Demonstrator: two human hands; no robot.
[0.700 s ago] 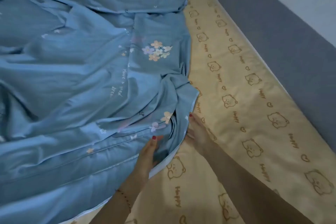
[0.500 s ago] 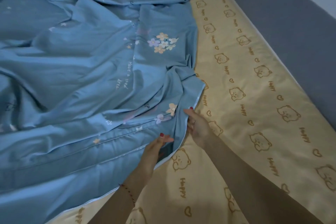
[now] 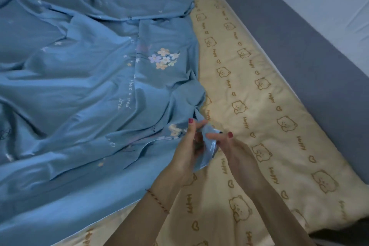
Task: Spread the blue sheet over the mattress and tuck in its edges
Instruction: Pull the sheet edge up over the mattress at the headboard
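Both hands have the corner of the blue sheet (image 3: 83, 90) bunched between them: left hand (image 3: 187, 152) curled around the fabric, right hand (image 3: 233, 150) pinching it from the other side. The rest of the sheet lies rumpled across the left of the mattress (image 3: 259, 126), whose yellow bear-print cover is bare beside the grey bed frame (image 3: 311, 70).

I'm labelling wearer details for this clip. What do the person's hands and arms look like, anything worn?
Both forearms are bare, no sleeves in view. The left hand and right hand have red-painted nails. A thin red cord bracelet circles the left wrist.
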